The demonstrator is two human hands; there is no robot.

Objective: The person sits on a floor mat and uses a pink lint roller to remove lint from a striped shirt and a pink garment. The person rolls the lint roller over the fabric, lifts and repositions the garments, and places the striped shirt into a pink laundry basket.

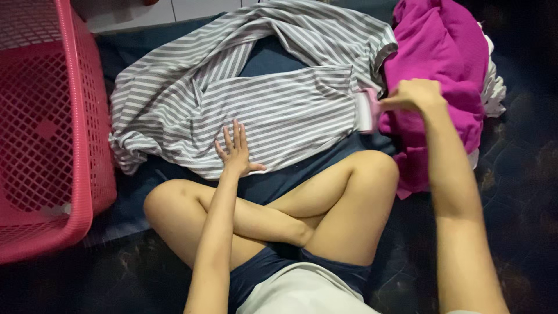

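Head view: a grey-and-white striped garment (279, 110) is spread on a dark blue cloth (273, 58) over a dark floor (523, 192), in front of the crossed bare legs (302, 209) of the seated person. The left hand (237, 152) is laid flat on the near edge of the striped garment, fingers extended and together, thumb out to the right, nothing gripped. The right hand (414, 96) is closed in a pinch at the garment's right end, where a pale pink-white band (366, 110) of fabric is held between thumb and fingertips; blur makes the exact hold hard to read. The garment's far part is bunched and folded over itself, with the blue cloth seen through the gap. A crumpled magenta garment (442, 64) is piled far right, just beside and partly behind the right hand, with some white fabric (494, 87) at its right edge. A pink plastic lattice laundry basket (52, 134) stands at the left, near the garment's left edge. White tiles (145, 11) are seen at the far left.
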